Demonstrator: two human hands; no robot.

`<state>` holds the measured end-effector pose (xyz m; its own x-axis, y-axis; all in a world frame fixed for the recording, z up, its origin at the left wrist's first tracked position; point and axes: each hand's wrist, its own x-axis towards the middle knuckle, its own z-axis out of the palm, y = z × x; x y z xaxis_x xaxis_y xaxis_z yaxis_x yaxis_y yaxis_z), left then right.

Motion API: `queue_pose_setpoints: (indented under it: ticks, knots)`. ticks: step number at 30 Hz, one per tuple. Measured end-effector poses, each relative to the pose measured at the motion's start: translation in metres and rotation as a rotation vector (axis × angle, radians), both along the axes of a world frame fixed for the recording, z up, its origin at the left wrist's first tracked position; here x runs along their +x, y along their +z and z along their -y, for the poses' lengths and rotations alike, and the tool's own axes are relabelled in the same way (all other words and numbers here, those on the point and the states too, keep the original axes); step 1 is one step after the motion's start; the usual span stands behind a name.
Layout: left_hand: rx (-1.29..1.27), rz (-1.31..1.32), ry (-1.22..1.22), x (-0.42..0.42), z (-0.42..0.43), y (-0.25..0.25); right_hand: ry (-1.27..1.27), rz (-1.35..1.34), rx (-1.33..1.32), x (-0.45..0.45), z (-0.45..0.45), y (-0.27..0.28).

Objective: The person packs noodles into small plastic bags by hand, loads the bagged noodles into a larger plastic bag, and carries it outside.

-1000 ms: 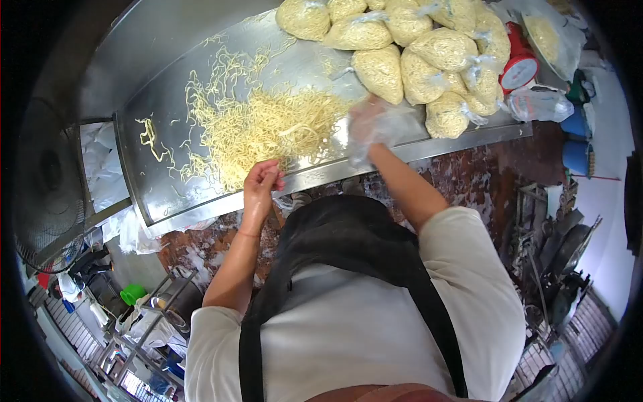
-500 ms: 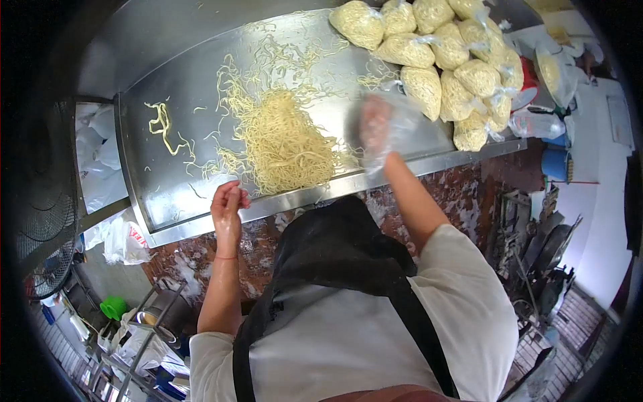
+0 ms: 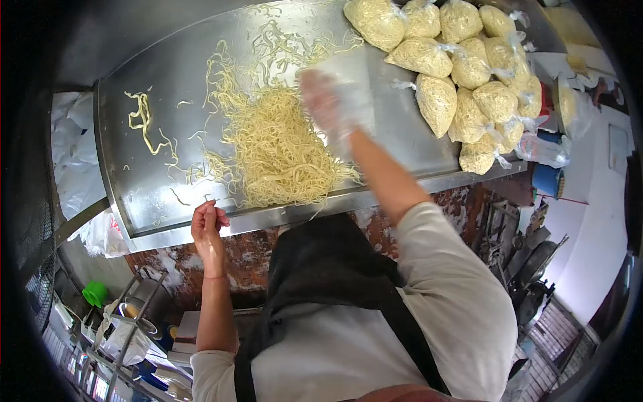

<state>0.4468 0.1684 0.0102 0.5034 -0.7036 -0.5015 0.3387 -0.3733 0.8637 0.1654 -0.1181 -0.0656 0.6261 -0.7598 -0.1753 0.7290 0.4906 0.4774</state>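
Observation:
A heap of yellow noodles (image 3: 281, 151) lies on the steel table (image 3: 395, 151), with loose strands scattered behind it and to its left. My left hand (image 3: 209, 220) is at the table's front edge, left of the heap, its fingers curled together; whatever they may hold is too small to make out. Over the back right part of the heap is my right hand (image 3: 323, 100), smeared by motion, with clear plastic around it. How its fingers are set cannot be made out.
Several tied bags of noodles (image 3: 437, 105) fill the table's right end. Beyond them are a red scale (image 3: 544, 100) and a blue container (image 3: 547, 179). White plastic bags (image 3: 79, 161) hang at the left. A metal rack (image 3: 130, 328) stands at the lower left.
My right hand has swept left and back, from near the bags to the heap. My left hand has moved left and a little nearer to me. The camera view has shifted.

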Motion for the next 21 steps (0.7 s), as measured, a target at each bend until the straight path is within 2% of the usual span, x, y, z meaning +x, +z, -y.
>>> queue_pose_setpoints:
  ticks: [1,4,5,7,8,9,10,12,14,17,19,21]
  knots:
    - [-0.007,-0.005,-0.02,-0.005,0.01,0.001,0.11,-0.017,0.007,0.046,-0.026,0.01]
    - [-0.051,0.03,-0.065,-0.023,0.03,0.02,0.391,-0.482,-0.308,0.098,-0.046,0.039]
    - [-0.06,0.044,-0.076,-0.024,0.031,0.026,0.426,-0.554,-0.368,0.092,-0.045,0.049]
    - [-0.079,0.065,-0.082,-0.021,0.027,0.03,0.315,-0.871,-0.478,0.072,-0.037,0.104]
    - [-0.076,0.073,-0.054,-0.019,0.022,0.028,0.23,-1.25,-0.829,0.053,-0.028,0.09]
    - [-0.079,0.074,-0.021,-0.015,0.017,0.02,0.225,-2.064,-1.309,0.035,-0.018,0.076]
    - [-0.079,0.075,0.014,-0.011,0.009,0.011,0.15,-2.632,-1.405,0.016,-0.009,0.062]
    - [-0.053,0.076,0.089,-0.008,0.002,0.006,0.486,-2.993,-1.305,-0.015,0.034,0.025]
    - [-0.042,0.09,0.126,-0.006,-0.006,0.009,0.726,-3.048,-1.392,-0.015,0.085,0.043]
    - [-0.062,0.115,0.15,-0.004,-0.017,0.011,0.151,-2.44,-1.557,0.011,0.146,-0.001]
    - [-0.051,0.102,0.194,-0.002,-0.021,0.01,0.292,-1.908,-1.097,0.047,0.129,0.031]
    - [-0.037,0.056,0.241,-0.006,-0.013,0.016,0.469,-1.48,-0.877,0.116,0.078,0.033]
